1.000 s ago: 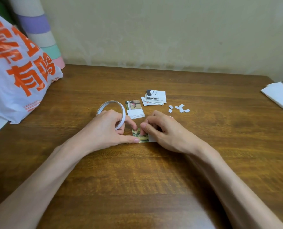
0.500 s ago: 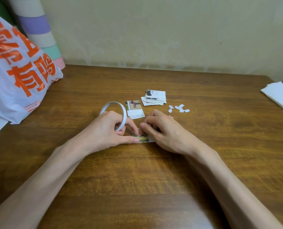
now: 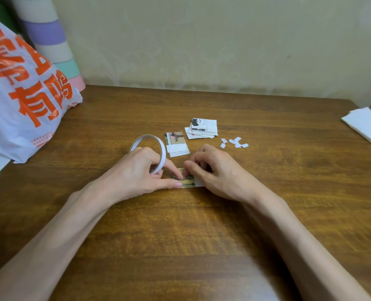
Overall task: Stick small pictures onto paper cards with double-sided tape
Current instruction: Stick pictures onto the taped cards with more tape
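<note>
A small greenish picture (image 3: pixel 187 182) lies on a white paper card (image 3: pixel 199 182) on the wooden table (image 3: pixel 201 235), between my two hands. My left hand (image 3: pixel 136 172) grips the white ring of double-sided tape (image 3: pixel 158 153), with its thumb and forefinger down on the picture's left end. My right hand (image 3: pixel 215 170) has its fingers curled, and its fingertips pinch at the picture's top edge. Most of the card is hidden under my right hand.
Behind my hands lie a finished card with a picture (image 3: pixel 176 144), a stack of small pictures (image 3: pixel 203 128) and several white backing scraps (image 3: pixel 234 142). A white plastic bag with orange print (image 3: pixel 21 98) fills the left; folded white paper (image 3: pixel 366 124) lies at the far right edge.
Both hands stay at the picture. My right fingertips have shifted slightly left along its top edge towards my left forefinger.
</note>
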The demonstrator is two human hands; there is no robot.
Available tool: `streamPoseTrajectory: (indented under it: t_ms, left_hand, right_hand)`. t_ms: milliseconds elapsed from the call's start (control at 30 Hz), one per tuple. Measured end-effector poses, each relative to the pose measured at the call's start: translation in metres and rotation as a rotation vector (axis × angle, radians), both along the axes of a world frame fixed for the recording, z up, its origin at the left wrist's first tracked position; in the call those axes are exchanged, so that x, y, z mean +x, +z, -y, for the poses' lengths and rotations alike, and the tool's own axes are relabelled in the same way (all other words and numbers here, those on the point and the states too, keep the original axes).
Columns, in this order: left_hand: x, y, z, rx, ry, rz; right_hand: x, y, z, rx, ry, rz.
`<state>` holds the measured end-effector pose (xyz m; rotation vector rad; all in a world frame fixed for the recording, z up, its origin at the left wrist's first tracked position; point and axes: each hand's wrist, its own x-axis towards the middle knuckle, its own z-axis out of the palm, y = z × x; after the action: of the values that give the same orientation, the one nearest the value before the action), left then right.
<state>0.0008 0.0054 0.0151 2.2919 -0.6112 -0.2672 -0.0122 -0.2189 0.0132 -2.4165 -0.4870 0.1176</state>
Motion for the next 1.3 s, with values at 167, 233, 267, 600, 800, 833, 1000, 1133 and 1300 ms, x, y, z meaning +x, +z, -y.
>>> streamPoseTrajectory:
  t_ms: [167,233,267,600,800,833,1000,1133,1300]
  left_hand:
    - [0.000,0.001,-0.001,0.004,-0.003,0.000]
    - [0.000,0.000,-0.001,0.001,-0.004,0.008]
    - [0.000,-0.001,-0.001,0.001,-0.006,0.011]
    - [0.000,-0.003,-0.002,0.000,-0.007,0.045]
    - [-0.001,-0.001,-0.001,-0.002,0.000,0.045]
    - [-0.001,-0.001,0.000,-0.004,0.008,0.046]
    - [0.001,0.000,0.000,0.022,0.094,0.042]
    - [0.003,0.001,0.000,0.057,0.118,0.009]
    - [0.002,0.002,0.000,0.046,0.119,0.009]
  right_hand:
    - [-0.001,0.002,0.002,0.031,-0.054,-0.005]
    - [-0.001,0.002,0.001,0.047,-0.066,0.001]
    - [-0.001,0.002,0.001,0.054,-0.071,0.004]
    - [0.001,0.000,0.000,0.084,-0.051,0.020]
    - [0.003,-0.002,-0.003,0.062,-0.073,0.025]
    - [0.004,-0.004,-0.004,0.066,-0.085,0.019]
    - [0.010,-0.007,-0.002,0.182,-0.115,-0.094]
    - [0.012,-0.006,0.002,0.280,-0.105,-0.119]
    - [0.011,-0.010,-0.001,0.273,-0.131,-0.104]
